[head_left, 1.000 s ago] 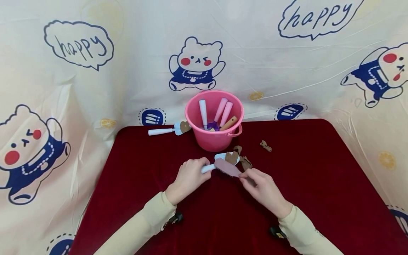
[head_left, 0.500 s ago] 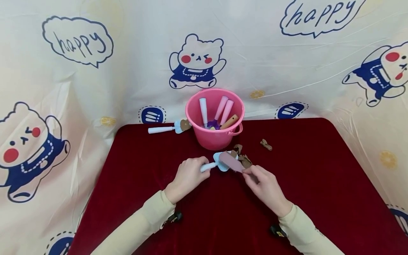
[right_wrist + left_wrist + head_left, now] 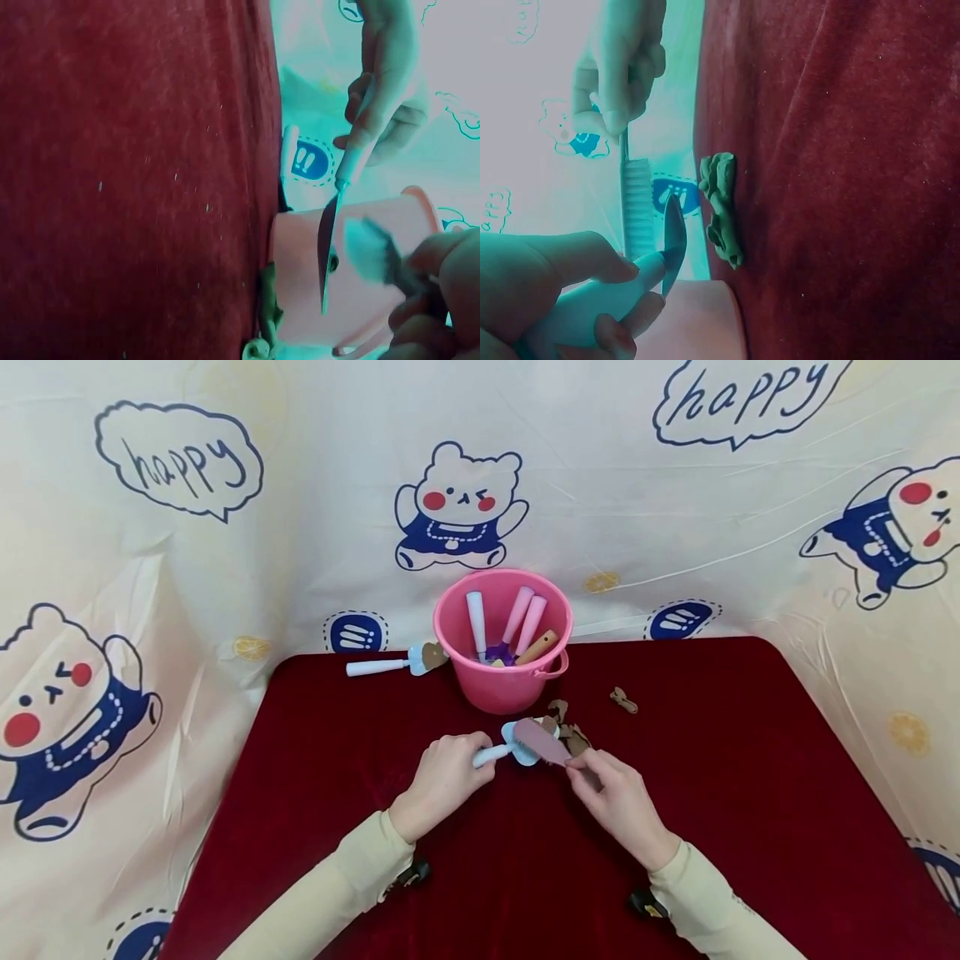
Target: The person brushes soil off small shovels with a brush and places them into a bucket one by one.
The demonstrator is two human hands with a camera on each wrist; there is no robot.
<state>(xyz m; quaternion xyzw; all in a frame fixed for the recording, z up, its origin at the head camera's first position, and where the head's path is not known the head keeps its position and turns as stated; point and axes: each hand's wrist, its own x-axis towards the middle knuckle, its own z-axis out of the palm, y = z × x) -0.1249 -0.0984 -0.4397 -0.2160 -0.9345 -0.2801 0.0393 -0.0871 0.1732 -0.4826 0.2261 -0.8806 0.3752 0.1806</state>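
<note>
My left hand (image 3: 446, 781) grips the pale handle of a small toy shovel (image 3: 525, 754), whose light blue blade is held above the red cloth. Between the fingers and thumb of my right hand (image 3: 624, 806) is a pinkish brush (image 3: 542, 742), lying across the blade in the head view. Its bristles (image 3: 637, 210) face the blade in the left wrist view. A bit of brown clay (image 3: 550, 725) shows on the blade past the brush; the brush hides the rest. Brown clay pieces (image 3: 576, 739) lie on the cloth just beyond the shovel tip.
A pink bucket (image 3: 498, 689) stands behind the hands, with several handled tools (image 3: 525, 618) inside. Left of it lies another blue shovel (image 3: 378, 667) with brown clay on its blade. A small clay lump (image 3: 623, 700) sits to the right on the red-covered table (image 3: 750, 777).
The brush has moved from the shovel's neck onto the blade, covering most of the clay seen there a second ago. My left hand stays nearly still, gripping the shovel.
</note>
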